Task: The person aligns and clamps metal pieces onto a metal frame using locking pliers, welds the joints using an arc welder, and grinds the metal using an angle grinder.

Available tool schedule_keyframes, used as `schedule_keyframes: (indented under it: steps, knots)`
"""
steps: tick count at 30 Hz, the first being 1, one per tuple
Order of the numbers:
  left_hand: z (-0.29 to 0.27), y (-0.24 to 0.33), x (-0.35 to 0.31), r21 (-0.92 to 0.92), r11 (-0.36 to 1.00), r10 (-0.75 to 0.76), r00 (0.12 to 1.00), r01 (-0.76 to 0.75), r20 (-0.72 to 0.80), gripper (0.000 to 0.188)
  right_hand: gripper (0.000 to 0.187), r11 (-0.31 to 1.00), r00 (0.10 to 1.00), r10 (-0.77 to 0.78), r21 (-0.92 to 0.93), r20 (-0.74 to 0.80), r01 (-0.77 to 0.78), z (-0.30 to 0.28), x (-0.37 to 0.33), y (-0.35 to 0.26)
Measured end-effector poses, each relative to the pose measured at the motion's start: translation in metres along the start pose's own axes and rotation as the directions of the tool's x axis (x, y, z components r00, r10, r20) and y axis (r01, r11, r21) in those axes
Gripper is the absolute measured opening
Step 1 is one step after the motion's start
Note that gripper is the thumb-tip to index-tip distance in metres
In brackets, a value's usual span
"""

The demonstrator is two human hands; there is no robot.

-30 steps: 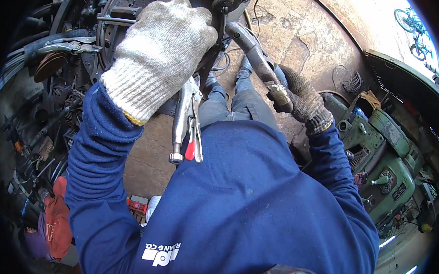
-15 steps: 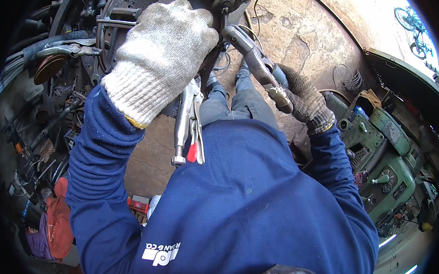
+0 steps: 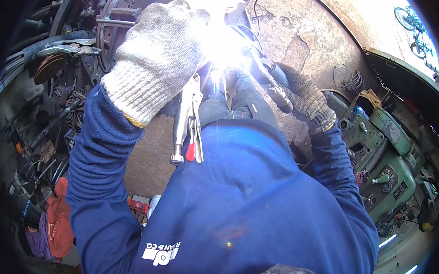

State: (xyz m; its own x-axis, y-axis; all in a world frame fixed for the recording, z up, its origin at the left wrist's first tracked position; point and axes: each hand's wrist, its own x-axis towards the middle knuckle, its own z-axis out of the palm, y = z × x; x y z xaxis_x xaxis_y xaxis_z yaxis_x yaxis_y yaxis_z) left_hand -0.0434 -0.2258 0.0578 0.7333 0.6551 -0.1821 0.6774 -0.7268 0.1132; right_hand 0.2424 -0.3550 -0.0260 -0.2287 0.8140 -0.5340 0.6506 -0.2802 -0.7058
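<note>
My left hand (image 3: pixel 156 61), in a white knitted glove, is closed in a fist near the top of the view; what it grips is hidden. Just below it hang locking pliers (image 3: pixel 182 120) with a red release lever, and glare covers their jaw end. My right hand (image 3: pixel 307 99), in a darker, dirty glove, is wrapped round a welding electrode holder (image 3: pixel 279 96). Its front end points up and left into a blinding white arc (image 3: pixel 223 44) between my hands. The glare washes out the electrode and the metal being welded.
Clamps (image 3: pixel 74 48), hand tools and scrap metal crowd the left side. Green machinery (image 3: pixel 389 181) stands at the right. Coiled wire (image 3: pixel 348 76) lies on the stone floor (image 3: pixel 283 32). A red cloth (image 3: pixel 60 223) and a red crate (image 3: pixel 138 205) are at lower left.
A bright welding arc has lit at the front of the electrode holder, with glare spreading over the work and blue light on my clothes. Both hands have stayed nearly in place.
</note>
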Motion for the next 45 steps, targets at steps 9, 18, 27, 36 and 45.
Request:
schedule_keyframes:
  steps: [9,18,27,36,45]
  knots:
    - [0.009,-0.007,-0.001,-0.045,0.998,0.035,0.995,-0.039,-0.088,0.02,0.058,0.982,0.996,-0.085,-0.17,-0.024,0.08,0.003,-0.001,0.005]
    - [-0.001,0.001,0.001,0.12,0.99,0.07,0.998,-0.07,0.005,0.015,0.061,0.98,0.953,-0.186,0.021,-0.238,0.197,0.019,-0.014,0.041]
    - [-0.002,0.003,0.004,0.114,0.992,0.046,0.999,-0.049,0.03,0.013,0.069,0.878,0.996,0.049,0.478,-0.073,-0.008,0.024,-0.019,0.041]
    - [-0.015,0.005,0.001,0.097,0.99,0.11,0.993,-0.107,-0.035,0.005,0.07,0.943,0.996,0.092,0.322,-0.009,-0.084,0.023,-0.014,0.028]
    - [-0.011,0.003,0.004,0.063,0.988,0.145,0.988,-0.142,-0.049,0.007,0.073,0.92,0.986,-0.12,0.359,-0.118,0.155,0.033,-0.013,0.023]
